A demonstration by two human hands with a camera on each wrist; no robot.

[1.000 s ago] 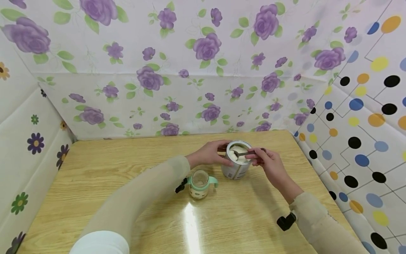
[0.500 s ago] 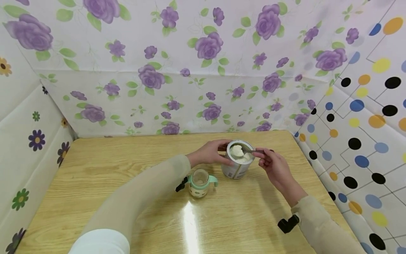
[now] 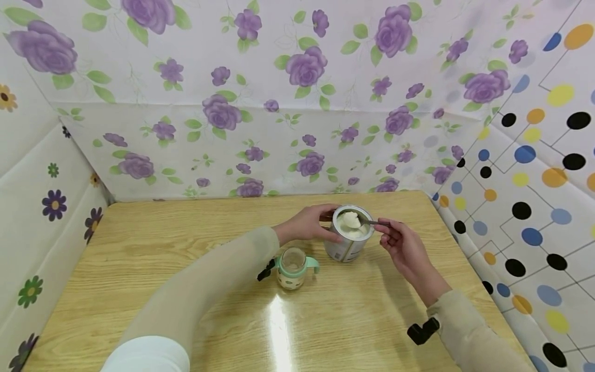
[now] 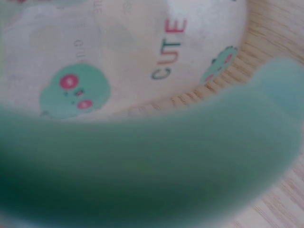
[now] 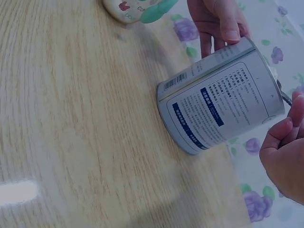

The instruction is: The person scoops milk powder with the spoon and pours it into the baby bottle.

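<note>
My left hand [image 3: 310,223] grips the near-left rim of a silver-white milk powder can [image 3: 345,251], thumb in front and fingers around the back. The open can holds pale cream powder. My right hand [image 3: 406,250] pinches the handle of a dark metal spoon [image 3: 372,222], also partly seen in the right wrist view beside my fingers [image 5: 277,135]. A rounded heap of powder [image 3: 351,220] sits on the spoon's bowl, within the can's mouth. Printed text and a barcode cover the can [image 5: 213,102] in the right wrist view.
A small clear baby bottle [image 3: 291,279] with mint-green handles and no lid stands left of the can, beside my left wrist. Its handle [image 4: 152,161] fills much of the left wrist view. A white round object [image 3: 146,354] is at the bottom edge. Patterned cloth walls surround the wooden table [image 3: 223,320].
The spoon came up out of the powder with a heap on it, my right hand shifting slightly right. Over the last half second it moved little. My left hand stayed on the can.
</note>
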